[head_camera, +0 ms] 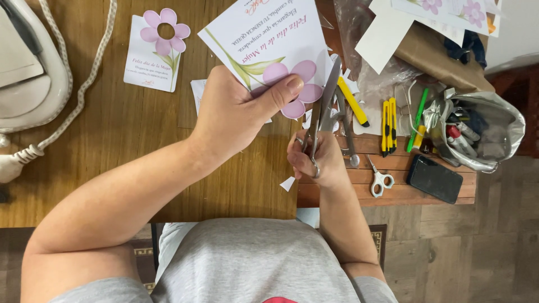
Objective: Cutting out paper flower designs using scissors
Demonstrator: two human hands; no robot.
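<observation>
— Left hand (233,115)? 
— Closed on the card (264,36), thumb pressed flat on the pink flower (292,84), other fingers hidden behind the paper. Held up above the wooden table (123,129), just left of the big scissors (324,106).

— Right hand (317,160)? 
— Wrapped around the scissor handles, fingers through the loops, gripping firm. Sitting directly below the blades.

— Blades open or shut? 
— Nearly together, hard to tell exactly. Lying along the right edge of the flower, touching or almost touching the petals.

— Step in hand? 
— Looks like trimming around the flower outline, partway done by the look of it; printed white card still attached above the petals.

— Direction of the scissors? 
— Long axis running almost straight up and away from the body, tips leaning slightly right. Card tilted, stem slanting up-left from the flower, print upside down from this view.

— Next move, by guess? 
— Probably a small turn of the card to bring the next petal curve to the blades, with short snips rather than long ones.

— Around the scissors? 
— Finished flower card (154,50) far to the left. Yellow cutter (352,101) just right of the blades, small white-handled scissors (380,179) lower right, black phone (435,178) beyond those, silver pouch (483,134) of pens farther right.
</observation>
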